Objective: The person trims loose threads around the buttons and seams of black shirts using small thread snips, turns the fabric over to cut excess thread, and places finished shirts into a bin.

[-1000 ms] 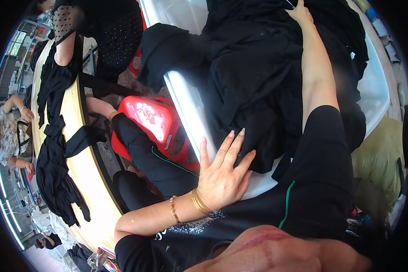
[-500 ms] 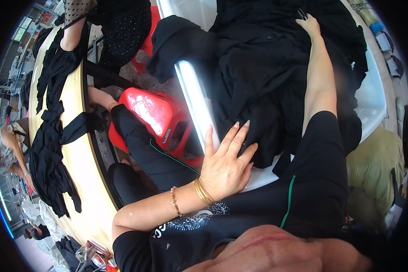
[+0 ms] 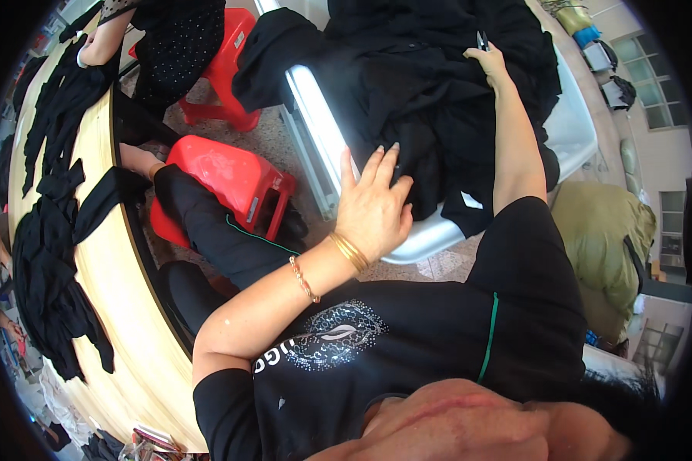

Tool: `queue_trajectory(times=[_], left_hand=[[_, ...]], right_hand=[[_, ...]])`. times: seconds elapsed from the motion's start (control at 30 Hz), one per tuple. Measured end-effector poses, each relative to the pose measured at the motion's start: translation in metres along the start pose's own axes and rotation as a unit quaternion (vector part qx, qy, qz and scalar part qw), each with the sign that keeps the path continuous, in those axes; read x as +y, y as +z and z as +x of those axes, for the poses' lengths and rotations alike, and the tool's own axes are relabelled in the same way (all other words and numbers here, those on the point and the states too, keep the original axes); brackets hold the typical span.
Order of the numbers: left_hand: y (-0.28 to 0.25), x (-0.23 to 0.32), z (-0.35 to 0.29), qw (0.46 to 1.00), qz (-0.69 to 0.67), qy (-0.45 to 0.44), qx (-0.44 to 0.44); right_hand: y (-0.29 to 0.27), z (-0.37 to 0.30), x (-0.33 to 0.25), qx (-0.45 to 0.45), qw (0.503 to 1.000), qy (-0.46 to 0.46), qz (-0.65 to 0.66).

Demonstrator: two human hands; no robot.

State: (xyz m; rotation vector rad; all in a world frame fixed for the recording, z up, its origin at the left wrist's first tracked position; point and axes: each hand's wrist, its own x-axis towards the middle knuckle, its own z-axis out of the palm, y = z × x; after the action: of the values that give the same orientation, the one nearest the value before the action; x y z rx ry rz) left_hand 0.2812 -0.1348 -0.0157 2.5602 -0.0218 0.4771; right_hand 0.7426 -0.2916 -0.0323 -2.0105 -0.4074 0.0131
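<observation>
My left hand (image 3: 373,203), with bracelets at the wrist, is open, its fingers spread over the near edge of a white plastic bin (image 3: 430,247). I cannot tell if its fingertips touch the black cloth. A large heap of black garments (image 3: 430,100) fills the bin and spills over its far left side. My right hand (image 3: 494,65) reaches across the heap, closed around small dark thread snips (image 3: 482,41) whose tip points away from me. A small white tag (image 3: 471,200) lies on the black cloth near the bin's close end.
Left of me runs a pale wooden table (image 3: 142,307) with black garments (image 3: 50,261) on it. Red plastic stools (image 3: 215,169) stand between table and bin. Another person's arm (image 3: 104,42) is at the far left. A bulging olive sack (image 3: 603,246) sits at the right.
The view has shifted, so bin, table and stools appear further left and more floor shows. My right hand still holds the snips over the heap; my left hand stays spread by the bin edge.
</observation>
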Motion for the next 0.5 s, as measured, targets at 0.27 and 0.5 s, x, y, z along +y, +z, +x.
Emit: queue_trajectory(times=[0.27,0.5], left_hand=[[0.003,-0.001,0.001,0.999,0.037,0.007,-0.025],[0.01,-0.011,0.006,0.999,-0.005,0.02,0.046]], right_hand=[[-0.043,-0.114,-0.055,-0.042,0.993,0.075,0.079],[-0.052,-0.226,-0.102,-0.052,0.989,0.008,0.137]])
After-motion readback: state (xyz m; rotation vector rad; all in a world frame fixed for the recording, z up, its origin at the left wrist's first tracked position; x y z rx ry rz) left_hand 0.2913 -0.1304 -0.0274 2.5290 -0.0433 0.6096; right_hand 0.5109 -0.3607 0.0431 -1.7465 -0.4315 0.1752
